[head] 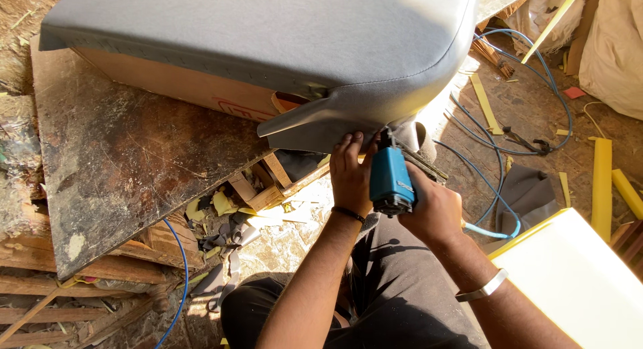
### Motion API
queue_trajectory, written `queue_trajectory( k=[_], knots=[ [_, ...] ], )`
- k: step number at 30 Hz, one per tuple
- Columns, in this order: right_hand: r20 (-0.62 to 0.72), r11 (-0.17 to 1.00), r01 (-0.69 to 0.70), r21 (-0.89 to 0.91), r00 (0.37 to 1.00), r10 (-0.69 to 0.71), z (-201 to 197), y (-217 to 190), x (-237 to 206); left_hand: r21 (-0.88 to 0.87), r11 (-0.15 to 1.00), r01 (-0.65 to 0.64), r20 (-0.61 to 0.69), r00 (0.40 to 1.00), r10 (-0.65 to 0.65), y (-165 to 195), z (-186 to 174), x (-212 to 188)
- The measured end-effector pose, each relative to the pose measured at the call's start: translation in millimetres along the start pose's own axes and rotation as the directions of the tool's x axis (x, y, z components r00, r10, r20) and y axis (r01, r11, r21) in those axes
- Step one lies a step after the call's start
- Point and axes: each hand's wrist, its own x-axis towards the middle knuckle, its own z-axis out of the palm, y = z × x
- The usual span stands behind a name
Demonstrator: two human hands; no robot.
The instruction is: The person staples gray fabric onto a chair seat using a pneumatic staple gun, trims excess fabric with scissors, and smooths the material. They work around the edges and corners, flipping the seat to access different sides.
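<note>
Head view: your left hand [351, 171] sits at centre frame, fingers pressed flat against the loose grey fabric flap [315, 124] that hangs from the underside edge of the grey upholstered cushion [268, 34]; it pins the material rather than closing around it. A dark band circles that wrist. Your right hand [434, 212], just right of centre, is wrapped fully around a blue pneumatic staple gun [390, 181], whose nose points up at the fabric beside your left fingertips; whether the nose touches the fabric cannot be told. A metal bangle [482, 287] rides the right forearm at lower right. The cushion fills the top of the frame, resting on a worn dark board [120, 161] at left, with its brown base panel [174, 81] exposed beneath the cover. A blue air hose [499, 232] runs from the gun's base to the right and loops over the dirt floor at upper right. Fabric and foam scraps [228, 222] litter the ground below the board. A white panel with a yellow edge [576, 282] occupies the lower right corner.
</note>
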Motion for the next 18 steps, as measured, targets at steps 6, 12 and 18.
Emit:
queue_trajectory(
  k=[6, 12, 18],
  knots=[
    [0.009, 1.000, 0.008, -0.006, 1.000, -0.008, 4, -4, 9, -0.040, 0.999, -0.016, -0.001, 1.000, 0.016, -10, 10, -7],
    [0.017, 0.996, -0.022, 0.082, 1.000, 0.020, 2, 7, 4, 0.033, 0.999, 0.004, 0.099, 0.995, -0.008, -4, -3, -6],
    [-0.073, 0.893, -0.037, 0.449, 0.994, 0.078, -12, 41, -10, 0.169, 0.984, 0.051, 0.234, 0.968, -0.090, 23, 0, 11]
  ],
)
